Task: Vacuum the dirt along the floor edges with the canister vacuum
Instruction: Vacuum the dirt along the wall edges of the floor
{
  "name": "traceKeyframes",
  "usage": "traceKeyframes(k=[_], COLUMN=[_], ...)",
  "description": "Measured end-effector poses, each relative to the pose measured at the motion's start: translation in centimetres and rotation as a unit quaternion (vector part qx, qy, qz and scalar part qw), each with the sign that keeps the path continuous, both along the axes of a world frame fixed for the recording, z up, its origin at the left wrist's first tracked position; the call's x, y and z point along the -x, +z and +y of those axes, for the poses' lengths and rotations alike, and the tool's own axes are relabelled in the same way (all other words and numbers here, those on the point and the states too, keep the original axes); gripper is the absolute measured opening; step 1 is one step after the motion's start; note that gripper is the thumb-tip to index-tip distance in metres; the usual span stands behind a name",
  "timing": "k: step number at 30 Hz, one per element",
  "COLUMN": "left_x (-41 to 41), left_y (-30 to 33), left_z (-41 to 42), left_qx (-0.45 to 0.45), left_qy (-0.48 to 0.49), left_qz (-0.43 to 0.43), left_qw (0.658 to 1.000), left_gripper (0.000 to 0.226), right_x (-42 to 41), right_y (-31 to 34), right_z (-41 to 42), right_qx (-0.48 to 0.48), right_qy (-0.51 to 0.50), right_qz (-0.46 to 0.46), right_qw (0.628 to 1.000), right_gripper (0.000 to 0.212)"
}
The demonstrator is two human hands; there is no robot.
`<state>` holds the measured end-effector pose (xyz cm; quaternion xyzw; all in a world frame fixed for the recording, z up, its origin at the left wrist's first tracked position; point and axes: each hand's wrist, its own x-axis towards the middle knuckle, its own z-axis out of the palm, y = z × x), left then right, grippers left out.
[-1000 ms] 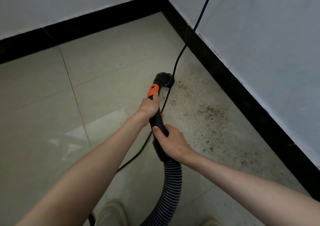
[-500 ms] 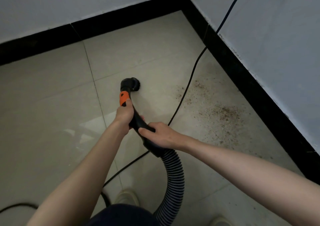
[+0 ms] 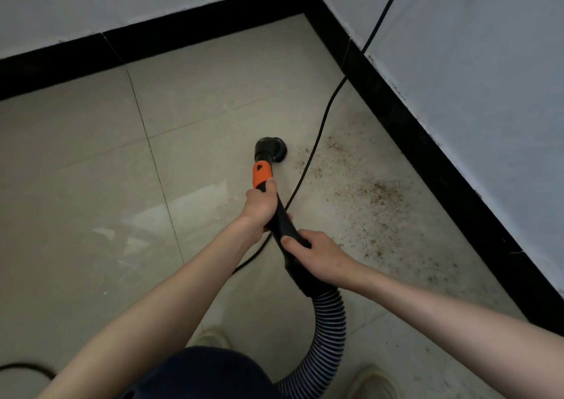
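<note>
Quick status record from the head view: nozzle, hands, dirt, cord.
nozzle: round brush head down at the floor, left of the cord
left hand: grips the wand below the orange piece
right hand: grips the wand near the ribbed hose
dirt: scattered beside the right-hand black baseboard
cord: crosses the floor between nozzle and dirt

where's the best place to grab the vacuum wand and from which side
Grip the wand on its smooth black stretch between the orange collar and the ribbed hose, coming from above. It slopes down toward the brush on the floor, so its upper side is open. The left hand and right hand already hold it there.
</note>
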<state>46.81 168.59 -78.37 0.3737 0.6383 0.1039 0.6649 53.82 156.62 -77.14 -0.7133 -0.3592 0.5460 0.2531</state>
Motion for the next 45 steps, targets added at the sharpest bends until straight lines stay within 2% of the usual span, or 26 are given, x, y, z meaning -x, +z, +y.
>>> traceKeyframes(k=[6, 10, 15, 24, 31, 36, 40, 45], left_x=[0.8, 1.4, 1.8, -0.2, -2.7, -2.4, -1.3, -0.5], left_y=[0.2, 0.6, 2.0, 8.1, 12.6, 14.9, 16.2, 17.2], left_z=[-0.3, -0.7, 0.2, 1.8, 2.2, 2.8, 3.1, 3.6], left_qx=[0.003, 0.029, 0.019, -0.106, -0.176, -0.196, -0.218, -0.243], left_qy=[0.014, 0.043, -0.076, -0.13, -0.181, -0.206, -0.196, -0.21], left_qz=[0.007, -0.036, -0.104, -0.215, -0.211, -0.204, -0.208, -0.205], left_qw=[1.0, 0.998, 0.992, 0.962, 0.944, 0.937, 0.933, 0.925], left_gripper=[0.05, 0.044, 0.029, 0.015, 0.017, 0.018, 0.017, 0.024], right_x=[0.2, -0.1, -1.8, -1.7, -2.1, -2.4, -1.7, -2.5], right_y=[0.3, 0.3, 1.6, 4.8, 7.1, 9.2, 10.1, 11.1], right_z=[0.4, 0.1, 0.1, 2.2, 2.5, 2.9, 4.3, 5.0], right_qx=[0.019, 0.037, 0.022, -0.096, -0.18, -0.207, -0.198, -0.191], right_qy=[0.03, 0.06, 0.042, -0.034, -0.108, -0.091, -0.076, -0.042], right_qz=[0.006, 0.017, 0.033, 0.024, 0.018, 0.107, 0.128, 0.17], right_qw=[0.999, 0.997, 0.998, 0.995, 0.978, 0.968, 0.969, 0.966], right_gripper=[0.029, 0.026, 0.027, 0.021, 0.026, 0.025, 0.032, 0.013])
